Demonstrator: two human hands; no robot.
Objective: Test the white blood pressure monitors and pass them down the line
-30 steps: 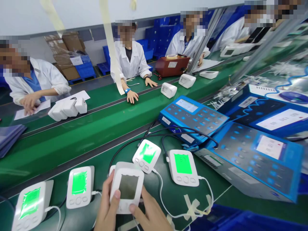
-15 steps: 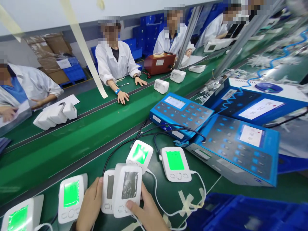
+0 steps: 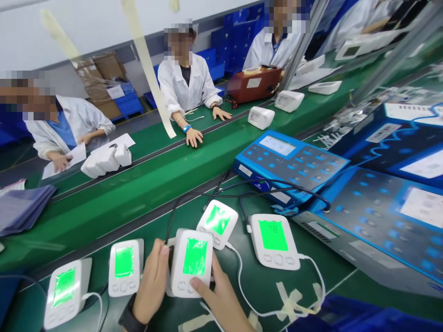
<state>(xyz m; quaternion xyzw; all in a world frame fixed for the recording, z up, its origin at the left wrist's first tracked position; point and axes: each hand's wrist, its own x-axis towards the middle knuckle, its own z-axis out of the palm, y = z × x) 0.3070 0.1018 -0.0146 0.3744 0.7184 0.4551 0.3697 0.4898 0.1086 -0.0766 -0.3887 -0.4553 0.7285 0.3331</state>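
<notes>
In front of me my right hand [image 3: 223, 295] grips a white blood pressure monitor [image 3: 177, 263], its thumb resting on the button area below the lit green screen. My left hand [image 3: 152, 279], with a dark band on the wrist, holds the left edge of a second monitor, mostly hidden behind the first. Just behind stands another white monitor [image 3: 218, 223] with a green screen and a white tube. To its right a monitor [image 3: 275, 242] shows digits on green. Left of my hands are two more lit monitors, one nearer [image 3: 126, 267] and one farther left [image 3: 65, 293].
Blue tester boxes [image 3: 290, 161] with black cables fill the right side. Tape [image 3: 290, 299] fixes white tubing to the green bench. Across the green conveyor [image 3: 138, 198], people in white coats sit near white housings [image 3: 107, 161]. A blue bin [image 3: 367, 313] is at the lower right.
The front monitor's screen has gone from dark to lit green, and it now covers most of the rear one. Digits have appeared on the right-hand monitor. My view has shifted left.
</notes>
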